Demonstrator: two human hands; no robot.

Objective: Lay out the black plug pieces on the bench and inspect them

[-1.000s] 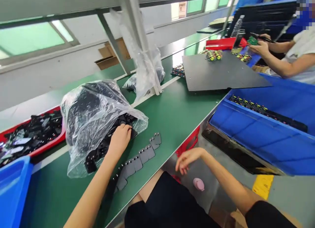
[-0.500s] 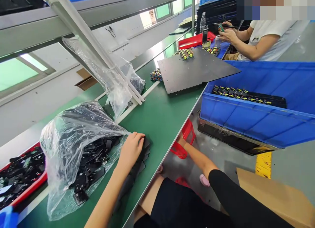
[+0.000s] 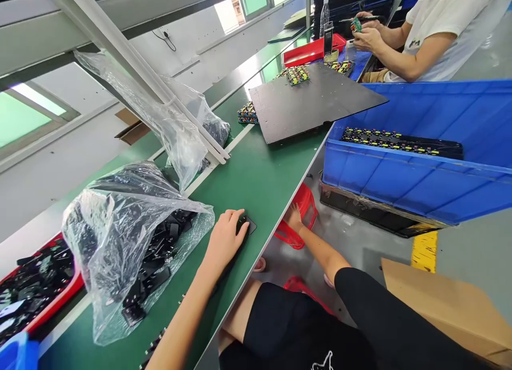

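Observation:
My left hand [image 3: 229,234] lies low over the green tabletop, its fingers and thumb closed around the end of a row of flat black plastic pieces [image 3: 251,225]. My forearm covers much of that row. Beside it, a clear plastic bag [image 3: 106,220] spills loose black parts [image 3: 158,274] onto the table. Below the table edge, my right hand [image 3: 294,218] rests at a red plastic stool [image 3: 307,202]. Its fingers look stretched out, with the tips partly hard to make out.
A dark board [image 3: 320,101] bearing circuit boards [image 3: 298,75] overhangs the table edge. A blue crate [image 3: 404,165] stands to the right, near a cardboard box [image 3: 444,300]. A red tray [image 3: 52,306] of black parts is at left. A white post [image 3: 160,87] slants overhead. A co-worker [image 3: 432,39] sits beyond.
My left hand has moved slightly right and away from the bag's edge, along the black pieces. More of my right hand shows at the stool. The view has shifted a little.

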